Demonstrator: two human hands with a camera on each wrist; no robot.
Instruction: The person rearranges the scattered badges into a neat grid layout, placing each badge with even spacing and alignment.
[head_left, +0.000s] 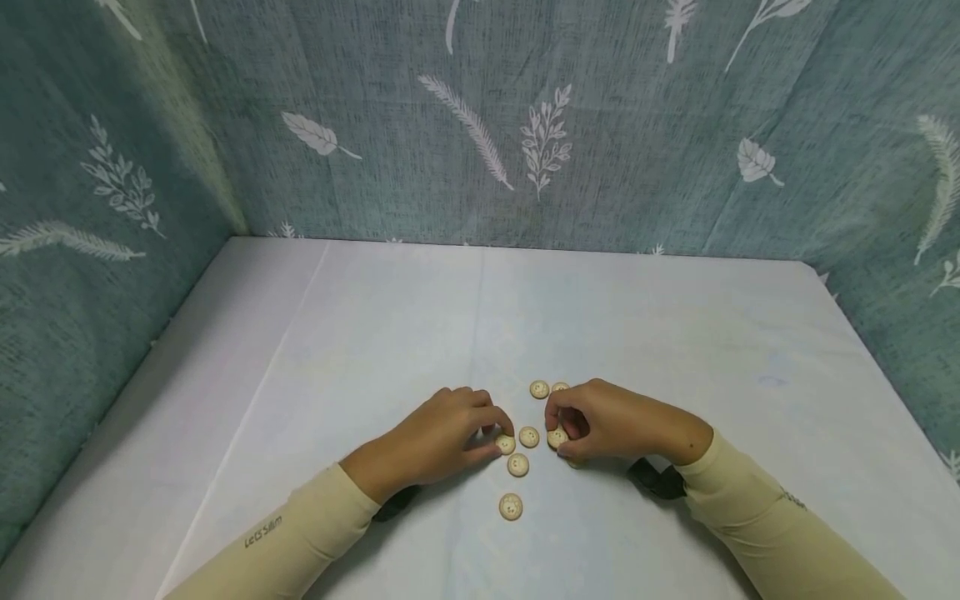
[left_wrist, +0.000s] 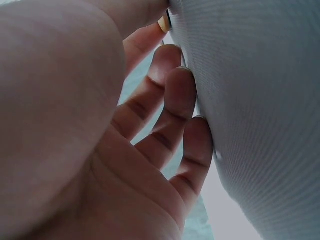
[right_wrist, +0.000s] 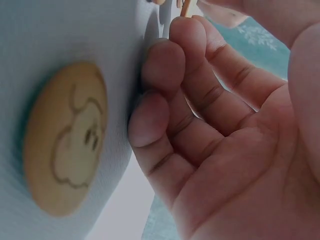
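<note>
Several small round wooden discs with faces drawn on them lie on the white cloth. My left hand [head_left: 448, 431] pinches one wooden disc [head_left: 506, 444] between thumb and index finger, low over the cloth; only its edge [left_wrist: 163, 24] shows in the left wrist view. A second disc [head_left: 557, 437] is pinched by my right hand [head_left: 618, 419]. Between the hands lies a loose disc [head_left: 528, 437], with another disc [head_left: 517, 465] just below it. Partly under my right hand is one more disc [head_left: 576, 463]; a disc with a drawn animal face [right_wrist: 67, 140] appears large in the right wrist view.
Nearer me on the white-covered table [head_left: 360, 317] lies a disc [head_left: 511, 506]. Beyond the hands are a disc [head_left: 539, 389] and, beside it, a disc [head_left: 559, 387] partly hidden by my right hand. Green leaf-patterned fabric [head_left: 397, 158] hangs around the table's back and sides.
</note>
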